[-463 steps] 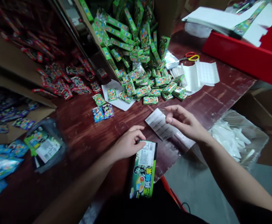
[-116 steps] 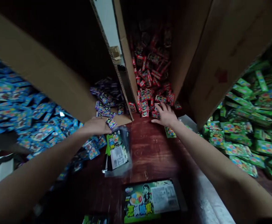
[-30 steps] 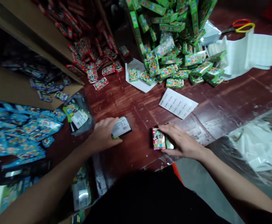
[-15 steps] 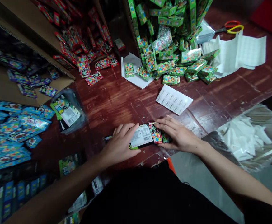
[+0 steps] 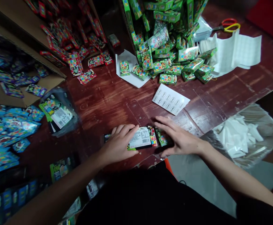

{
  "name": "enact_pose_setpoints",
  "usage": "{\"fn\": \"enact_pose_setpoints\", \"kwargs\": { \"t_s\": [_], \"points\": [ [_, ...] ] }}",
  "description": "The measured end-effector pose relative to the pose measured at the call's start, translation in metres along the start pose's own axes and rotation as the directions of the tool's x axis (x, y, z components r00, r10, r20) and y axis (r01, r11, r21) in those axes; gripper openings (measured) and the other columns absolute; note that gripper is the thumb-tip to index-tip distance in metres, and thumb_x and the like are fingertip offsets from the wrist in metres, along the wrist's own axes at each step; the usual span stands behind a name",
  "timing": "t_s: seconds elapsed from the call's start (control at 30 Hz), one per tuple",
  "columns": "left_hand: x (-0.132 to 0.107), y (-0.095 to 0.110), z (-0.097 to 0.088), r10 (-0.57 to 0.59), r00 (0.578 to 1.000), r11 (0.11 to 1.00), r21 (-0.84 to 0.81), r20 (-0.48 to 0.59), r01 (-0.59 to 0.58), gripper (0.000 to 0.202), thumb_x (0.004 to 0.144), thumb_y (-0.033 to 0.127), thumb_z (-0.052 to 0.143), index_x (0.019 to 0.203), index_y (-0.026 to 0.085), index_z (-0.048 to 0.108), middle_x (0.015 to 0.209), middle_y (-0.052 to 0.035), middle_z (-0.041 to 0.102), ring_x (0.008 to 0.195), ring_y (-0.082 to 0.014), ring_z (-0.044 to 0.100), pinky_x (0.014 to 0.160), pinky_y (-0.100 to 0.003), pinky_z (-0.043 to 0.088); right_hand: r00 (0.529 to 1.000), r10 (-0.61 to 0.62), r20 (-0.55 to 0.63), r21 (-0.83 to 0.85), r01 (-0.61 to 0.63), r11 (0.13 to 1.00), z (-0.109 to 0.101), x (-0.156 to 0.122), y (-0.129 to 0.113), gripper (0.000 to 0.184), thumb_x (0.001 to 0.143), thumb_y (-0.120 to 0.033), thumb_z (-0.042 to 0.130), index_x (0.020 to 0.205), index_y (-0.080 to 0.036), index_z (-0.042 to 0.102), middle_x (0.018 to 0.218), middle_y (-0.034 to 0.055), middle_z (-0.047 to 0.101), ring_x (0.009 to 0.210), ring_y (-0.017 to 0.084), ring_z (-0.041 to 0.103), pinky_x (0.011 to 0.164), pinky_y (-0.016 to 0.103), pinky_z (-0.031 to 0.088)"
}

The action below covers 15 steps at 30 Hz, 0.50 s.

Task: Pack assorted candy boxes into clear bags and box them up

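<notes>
Pack (image 5: 140, 138) lies lengthwise left-right, left hand (image 5: 120, 142) clasping it; red box (image 5: 153, 136) at right end, green box (image 5: 162, 137) just beyond, right hand (image 5: 182, 137) spread loosely around it.

"How does the black-and-green package (image 5: 138, 138) lie?"
"Flat, white label (image 5: 143, 136) up, partly covered."
"The red packet (image 5: 153, 137)?"
"Against its three-o'clock end."
"The green packet (image 5: 162, 137)?"
"Just beyond, also toward three o'clock."

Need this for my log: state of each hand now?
Left hand: closed over the black labelled box, holding it.
Right hand: open around a green packet; contact unclear.
</notes>
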<state>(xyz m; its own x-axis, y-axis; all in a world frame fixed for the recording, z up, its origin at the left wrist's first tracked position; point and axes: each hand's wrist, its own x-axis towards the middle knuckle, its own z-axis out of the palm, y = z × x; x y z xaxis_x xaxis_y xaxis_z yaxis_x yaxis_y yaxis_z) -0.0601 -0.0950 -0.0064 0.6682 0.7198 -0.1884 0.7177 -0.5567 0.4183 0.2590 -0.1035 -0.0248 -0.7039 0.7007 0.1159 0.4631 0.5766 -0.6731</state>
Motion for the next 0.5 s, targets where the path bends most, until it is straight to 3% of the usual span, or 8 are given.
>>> {"fn": "enact_pose_setpoints", "kwargs": {
  "t_s": [0.1,0.2,0.37,0.5],
  "points": [
    [0.0,0.001,0.0,-0.014,1.0,1.0,0.005,0.013,0.014,0.091,0.077,0.046,0.077,0.153,0.026,0.032,0.144,-0.0119,0.05,0.128,-0.0354,0.046,0.106,-0.05,0.039,0.998,0.065,0.009,-0.055,-0.064,0.996,-0.009,-0.012,0.006,0.091,0.084,-0.057,0.073,0.157,-0.021,0.032,0.156,0.0195,0.044,0.146,0.038,0.039,0.121,0.069,0.019],
    [0.005,0.005,0.0,-0.014,1.0,1.0,-0.003,0.011,0.014,0.092,0.075,0.045,0.078,0.153,0.024,0.033,0.144,-0.0124,0.049,0.129,-0.0354,0.045,0.106,-0.05,0.039,0.999,0.037,0.003,-0.046,-0.037,0.998,-0.009,-0.011,0.012,0.076,0.087,-0.053,0.071,0.15,-0.022,0.043,0.146,0.0165,0.055,0.137,0.034,0.05,0.121,0.068,0.018],
    [0.012,0.012,0.003,0.014,1.0,0.998,-0.058,0.026,-0.013,0.096,0.073,0.044,0.081,0.154,0.024,0.033,0.145,-0.0119,0.05,0.13,-0.0355,0.045,0.109,-0.051,0.038,0.999,-0.038,-0.003,-0.029,0.038,0.999,0.003,0.008,0.017,0.081,0.08,-0.066,0.073,0.145,-0.024,0.05,0.142,0.0143,0.06,0.132,0.033,0.056,0.122,0.068,0.016],
    [0.012,0.021,0.005,-0.145,0.985,0.988,-0.064,-0.09,0.139,0.095,0.073,0.043,0.082,0.153,0.024,0.034,0.14,-0.0126,0.051,0.126,-0.0363,0.047,0.108,-0.053,0.04,0.993,0.031,-0.116,0.001,-0.031,1.0,0.01,0.013,0.011,0.08,0.082,-0.062,0.073,0.146,-0.023,0.048,0.153,0.0177,0.048,0.14,0.034,0.047,0.121,0.066,0.023]
  ]
}}
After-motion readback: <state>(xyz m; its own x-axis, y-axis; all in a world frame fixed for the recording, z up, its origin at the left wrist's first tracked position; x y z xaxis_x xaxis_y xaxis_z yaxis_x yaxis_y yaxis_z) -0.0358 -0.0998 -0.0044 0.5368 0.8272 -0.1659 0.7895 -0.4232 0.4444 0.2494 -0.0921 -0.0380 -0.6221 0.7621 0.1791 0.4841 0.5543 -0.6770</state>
